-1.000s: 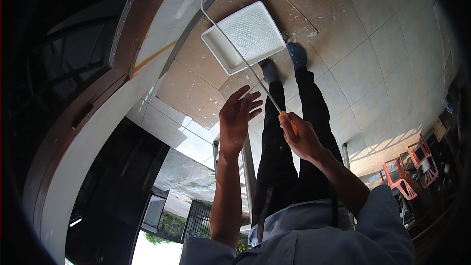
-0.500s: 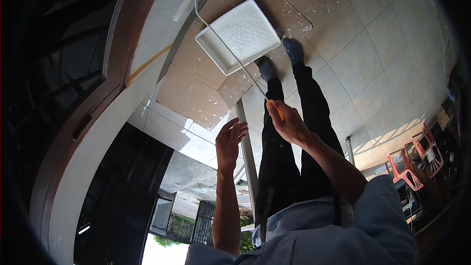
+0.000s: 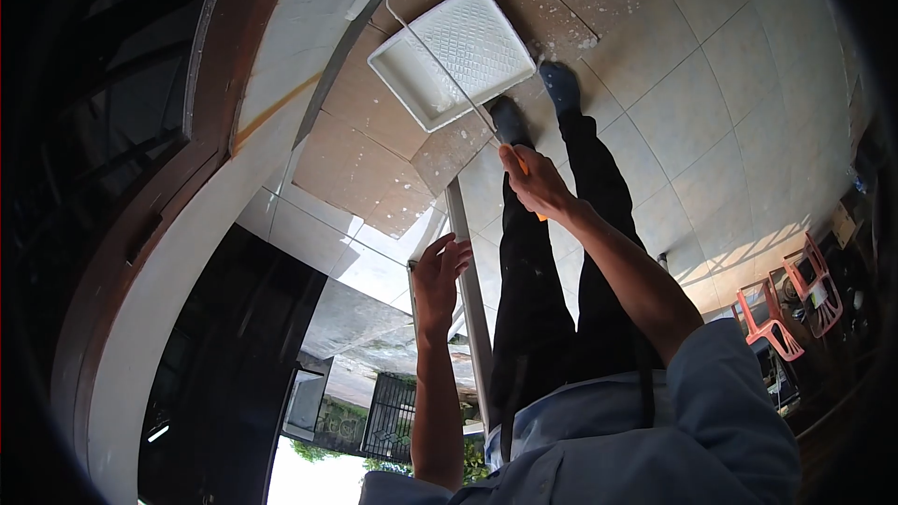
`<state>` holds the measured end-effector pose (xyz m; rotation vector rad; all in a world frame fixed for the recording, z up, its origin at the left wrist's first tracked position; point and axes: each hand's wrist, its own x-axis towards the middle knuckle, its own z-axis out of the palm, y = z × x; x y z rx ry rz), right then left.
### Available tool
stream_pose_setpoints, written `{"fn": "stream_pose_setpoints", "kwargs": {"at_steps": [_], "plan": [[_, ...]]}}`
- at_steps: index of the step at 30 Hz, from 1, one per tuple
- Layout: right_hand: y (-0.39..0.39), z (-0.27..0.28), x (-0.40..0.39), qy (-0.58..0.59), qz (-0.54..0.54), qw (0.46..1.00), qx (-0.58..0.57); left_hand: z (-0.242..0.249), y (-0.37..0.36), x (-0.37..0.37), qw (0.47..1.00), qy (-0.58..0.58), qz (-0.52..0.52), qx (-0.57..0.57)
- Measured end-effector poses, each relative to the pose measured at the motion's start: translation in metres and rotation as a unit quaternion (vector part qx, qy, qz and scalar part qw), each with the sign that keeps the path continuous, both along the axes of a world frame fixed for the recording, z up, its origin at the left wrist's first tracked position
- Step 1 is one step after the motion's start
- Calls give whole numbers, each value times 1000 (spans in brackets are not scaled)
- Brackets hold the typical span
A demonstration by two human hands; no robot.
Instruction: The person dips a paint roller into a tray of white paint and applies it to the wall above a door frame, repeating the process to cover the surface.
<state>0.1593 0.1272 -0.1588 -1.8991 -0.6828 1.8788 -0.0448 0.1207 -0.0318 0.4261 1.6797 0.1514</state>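
My right hand [image 3: 536, 183] is closed around the orange handle of a paint roller [image 3: 447, 77]. Its long thin metal rod crosses over a white paint tray [image 3: 398, 92], and the white roller head [image 3: 365, 0] lies at the lower part of the pale wall, by the grey skirting. The tray has a ribbed ramp and a plain deeper end, with wet-looking white in it. My left hand [image 3: 440, 273] hangs in the air with nothing in it, fingers loosely bent and apart, left of a grey post.
Paint-spotted cardboard [image 3: 360, 164] covers the tiled floor [image 3: 711, 140] under the tray. My feet in dark socks [image 3: 559, 89] stand right beside the tray. A dark window with a brown frame [image 3: 210, 84] is at left; pink plastic chairs [image 3: 772, 327] stand at right.
My right hand has moved forward, away from my body, and the roller head has shifted along the wall toward the skirting. My left hand stays nearly in place.
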Motion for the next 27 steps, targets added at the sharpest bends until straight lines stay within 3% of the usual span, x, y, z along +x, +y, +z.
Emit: {"fn": "stream_pose_setpoints", "kwargs": {"at_steps": [3, 7, 10, 11, 14, 17, 20, 26, 27], "plan": [[-10, 8, 5, 42, -23, 998, -32, 2, -6, -4, 1000, -1, 4, 0], [-14, -38, -2, -52, -12, 992, 112, -1, -12, -10, 1000, 1, 7, -3], [1, -68, -3, -8, -41, 996, 78, -2, -19, -16, 1000, 8, 2, -8], [7, -76, -5, -82, 5, 991, 104, -3, -20, -17, 1000, 9, 2, -7], [28, -78, -3, -40, -7, 999, 0, 0, -20, -19, 1000, 15, 0, -14], [35, -105, -8, -75, 8, 997, 23, 1, -22, -24, 1000, 10, 9, -7], [56, -72, 1, -49, 52, 996, -53, 6, -18, -25, 1000, 5, -15, -18], [5, -21, 17, 26, -50, 997, 52, 7, -20, -26, 999, 12, -26, -34], [2, -7, 22, 22, -27, 999, 31, 6, -23, -27, 999, 12, -26, -34]]}}
